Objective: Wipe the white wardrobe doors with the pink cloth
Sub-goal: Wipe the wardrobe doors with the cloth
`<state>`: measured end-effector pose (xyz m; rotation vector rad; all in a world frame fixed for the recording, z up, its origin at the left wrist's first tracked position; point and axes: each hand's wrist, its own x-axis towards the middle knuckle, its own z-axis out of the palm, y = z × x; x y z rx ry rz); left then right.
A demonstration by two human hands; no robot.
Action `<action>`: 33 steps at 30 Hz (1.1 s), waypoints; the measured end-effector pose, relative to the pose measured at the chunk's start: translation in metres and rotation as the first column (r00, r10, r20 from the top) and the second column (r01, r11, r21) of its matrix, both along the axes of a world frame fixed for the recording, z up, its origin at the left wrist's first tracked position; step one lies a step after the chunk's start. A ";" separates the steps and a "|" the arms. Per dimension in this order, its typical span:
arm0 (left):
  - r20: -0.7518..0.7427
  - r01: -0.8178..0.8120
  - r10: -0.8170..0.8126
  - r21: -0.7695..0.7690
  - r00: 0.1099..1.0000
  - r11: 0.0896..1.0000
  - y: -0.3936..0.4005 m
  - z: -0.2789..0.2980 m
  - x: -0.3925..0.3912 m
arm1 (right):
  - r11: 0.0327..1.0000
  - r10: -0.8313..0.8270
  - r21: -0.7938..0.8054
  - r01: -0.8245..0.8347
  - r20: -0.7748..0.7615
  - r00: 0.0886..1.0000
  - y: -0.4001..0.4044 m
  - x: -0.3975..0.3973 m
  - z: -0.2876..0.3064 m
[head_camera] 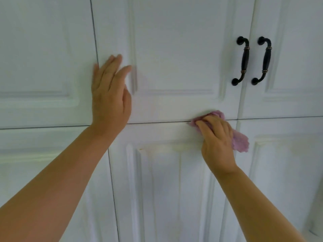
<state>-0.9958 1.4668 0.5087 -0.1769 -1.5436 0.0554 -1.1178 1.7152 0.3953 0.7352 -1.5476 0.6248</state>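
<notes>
White panelled wardrobe doors [174,49] fill the whole view. My left hand [110,95] lies flat against the upper middle door, fingers straight and pointing up, near that door's left edge. My right hand [216,140] grips the bunched pink cloth [240,142] and presses it on the horizontal gap between the upper and lower middle doors. Part of the cloth sticks out above and to the right of the fingers. The lower middle door [166,189] shows yellowish streaks along its raised panel.
Two black curved handles [242,61] [263,61] sit side by side on the upper doors at the right, above my right hand. Dark gaps separate the doors, one vertical at the left [95,41].
</notes>
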 end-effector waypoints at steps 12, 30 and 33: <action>0.604 0.361 -0.538 0.398 0.589 0.843 0.212 0.089 -0.075 | 0.870 0.475 -0.392 -0.300 0.503 0.722 0.061 0.038 -0.007; 0.244 0.644 -0.790 0.470 0.563 0.604 0.242 0.069 0.130 | -0.022 0.824 -0.999 -0.040 0.005 -0.567 0.020 0.176 0.026; 0.159 0.654 -0.790 0.478 0.592 0.586 0.218 0.066 0.174 | 0.087 0.799 -0.994 -0.063 0.107 -0.592 -0.010 0.205 0.036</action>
